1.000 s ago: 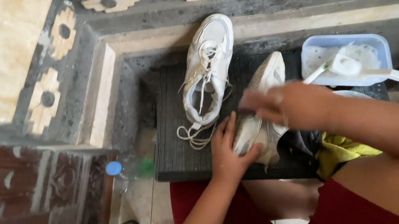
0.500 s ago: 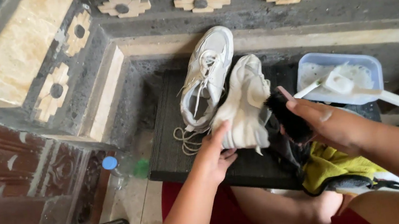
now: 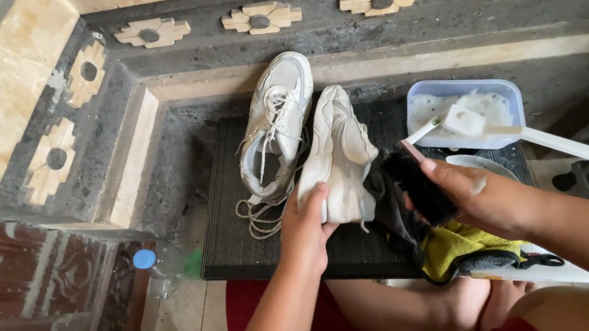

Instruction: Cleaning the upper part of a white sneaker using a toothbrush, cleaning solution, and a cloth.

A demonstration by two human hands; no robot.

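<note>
- On the dark ribbed mat (image 3: 243, 233), the left hand (image 3: 306, 224) grips the near end of a white shoe (image 3: 339, 156), fingers wrapped around it, holding it tilted up.
- Just right of that shoe, the right hand (image 3: 477, 198) closes around a dark brush (image 3: 414, 184), bristles near the shoe's side.
- Beside it to the left, a second white sneaker (image 3: 274, 126) lies on the mat, laces trailing.
- Behind the right hand, a clear tub (image 3: 460, 87) of soapy water holds a white long-handled brush (image 3: 533, 134).
- Below the right hand, a yellow cloth (image 3: 460, 242) lies bunched.

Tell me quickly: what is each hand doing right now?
Left hand: closed on the white shoe, holding it up.
Right hand: closed on the black brush, beside the shoe.
</note>
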